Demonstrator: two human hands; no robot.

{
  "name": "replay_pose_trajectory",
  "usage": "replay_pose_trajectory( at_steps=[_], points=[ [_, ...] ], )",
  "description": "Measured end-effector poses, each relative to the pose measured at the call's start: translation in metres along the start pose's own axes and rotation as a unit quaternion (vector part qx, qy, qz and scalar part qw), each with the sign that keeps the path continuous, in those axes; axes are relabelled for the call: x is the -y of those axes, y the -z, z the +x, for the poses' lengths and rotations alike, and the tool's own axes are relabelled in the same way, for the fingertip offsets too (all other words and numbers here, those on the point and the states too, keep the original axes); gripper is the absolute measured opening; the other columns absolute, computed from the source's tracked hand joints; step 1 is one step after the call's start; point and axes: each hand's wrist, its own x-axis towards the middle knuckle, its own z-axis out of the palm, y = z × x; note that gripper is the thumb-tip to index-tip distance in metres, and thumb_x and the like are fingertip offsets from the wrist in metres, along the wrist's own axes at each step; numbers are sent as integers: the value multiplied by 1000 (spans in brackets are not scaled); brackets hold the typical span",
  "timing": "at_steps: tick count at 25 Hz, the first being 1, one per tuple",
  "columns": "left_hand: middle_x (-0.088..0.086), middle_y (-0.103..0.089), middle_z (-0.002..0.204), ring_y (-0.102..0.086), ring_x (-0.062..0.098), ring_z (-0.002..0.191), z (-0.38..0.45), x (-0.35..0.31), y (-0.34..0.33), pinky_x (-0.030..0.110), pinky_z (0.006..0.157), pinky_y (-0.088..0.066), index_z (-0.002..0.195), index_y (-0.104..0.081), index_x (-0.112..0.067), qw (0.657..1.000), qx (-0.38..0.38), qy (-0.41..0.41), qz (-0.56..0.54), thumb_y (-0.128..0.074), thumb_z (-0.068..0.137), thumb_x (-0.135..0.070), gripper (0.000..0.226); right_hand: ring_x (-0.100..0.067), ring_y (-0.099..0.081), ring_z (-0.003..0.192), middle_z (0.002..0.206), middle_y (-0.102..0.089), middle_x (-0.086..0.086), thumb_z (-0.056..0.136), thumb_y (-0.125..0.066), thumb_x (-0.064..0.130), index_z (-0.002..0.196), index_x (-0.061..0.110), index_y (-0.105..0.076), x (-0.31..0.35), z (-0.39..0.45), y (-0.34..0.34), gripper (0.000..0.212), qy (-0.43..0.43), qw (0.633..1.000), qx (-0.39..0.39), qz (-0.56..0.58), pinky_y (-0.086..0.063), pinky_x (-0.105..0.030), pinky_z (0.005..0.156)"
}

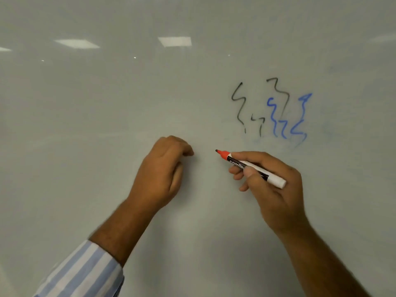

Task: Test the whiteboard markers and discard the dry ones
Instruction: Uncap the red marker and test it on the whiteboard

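Nearest the camera, a blue-and-white striped shirt sleeve [85, 273] covers the left forearm, which rises toward the middle of the view; the right forearm, bare, comes in from the lower right corner. Beyond the sleeve, the left hand [164, 170] hovers with its fingers curled loosely inward. Whether it conceals something small, perhaps a cap, cannot be told from this angle; nothing shows between the fingers.

Just to its right, and apart from it, the right hand [272, 185] is clamped on the uncapped white-barrelled whiteboard marker with a red collar and dark label band [251, 167], thumb and fingers wrapped round the middle of the barrel. The marker's long axis runs from lower right to upper left: the white tail end sticks out past the knuckles, and the dark tip [216, 150] points up and left, toward the gap between the two hands. The tip looks close to the pale grey-white whiteboard surface [107, 103], though contact cannot be confirmed.

Farther up the board, above and to the right of the tip, sit black wavy test scribbles [239, 103] and blue wavy test scribbles [276, 121], with faint blue smudging beneath. No red stroke shows yet, so this marker probably awaits its test; the right hand, already holding it, need only press the tip down on the bare board beside it.
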Motion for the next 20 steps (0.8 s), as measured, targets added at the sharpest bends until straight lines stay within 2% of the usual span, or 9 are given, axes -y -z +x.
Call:
replay_pose_trajectory(
  at_steps=[2,4,6,8,10,12,15,18,20],
  points=[
    [12,-66,118,-59,30,110,29,4,9,33,98,-46,108,-69,0,997,-57,-38,44,-38,83,9,40,-27,-77,90,97,-80,3,99,-61,30,111,16,-80,3,17,0,25,30,998,-30,-55,-61,-42,70],
    [17,-67,128,-60,35,123,57,8,19,39,107,-46,113,-71,3,988,-114,-62,78,-37,93,12,40,-24,-78,89,97,-79,6,100,-61,26,113,15,-80,6,28,0,25,67,993,-47,-80,-62,-45,71],
    [18,-61,143,-51,34,142,83,16,25,46,120,-40,126,-69,3,981,-151,-67,97,-35,102,7,42,-21,-78,88,101,-79,4,98,-62,21,122,11,-77,8,37,0,30,107,988,-48,-98,-63,-39,72],
    [15,-54,155,-40,31,153,102,22,27,52,128,-29,139,-63,0,978,-170,-49,109,-35,101,10,48,-20,-75,86,102,-78,-1,94,-66,15,123,8,-77,6,49,-2,32,168,970,-37,-170,-61,-36,71],
    [12,-49,160,-35,30,156,107,25,22,53,130,-24,146,-58,-3,975,-179,-34,129,-37,97,12,56,-21,-71,82,98,-77,-4,90,-69,7,120,5,-78,2,62,-12,32,227,939,-40,-256,-58,-35,72],
    [11,-46,163,-33,29,157,105,26,18,53,130,-23,150,-54,-5,972,-178,-38,147,-39,96,11,59,-23,-69,81,96,-76,-5,88,-70,5,119,3,-78,-5,72,-23,32,264,918,-37,-292,-57,-35,75],
    [10,-39,167,-28,29,159,103,28,18,52,131,-21,156,-47,-7,969,-162,-37,182,-42,96,6,62,-20,-65,72,88,-73,-4,88,-65,9,115,3,-80,-9,71,-39,30,280,913,2,-296,-57,-31,69],
    [8,-33,170,-23,27,161,102,28,15,50,132,-17,161,-39,-10,962,-147,-30,228,-44,99,-6,63,-21,-61,65,79,-70,-6,89,-63,7,105,0,-80,-10,68,-37,25,274,914,-42,-295,-54,-27,63],
    [6,-30,172,-21,26,162,101,28,14,50,132,-17,163,-36,-12,957,-149,-28,248,-45,102,-11,61,-20,-59,59,73,-68,-5,87,-63,8,94,1,-81,-8,60,-33,21,249,916,-28,-312,-51,-27,58]
  ],
)
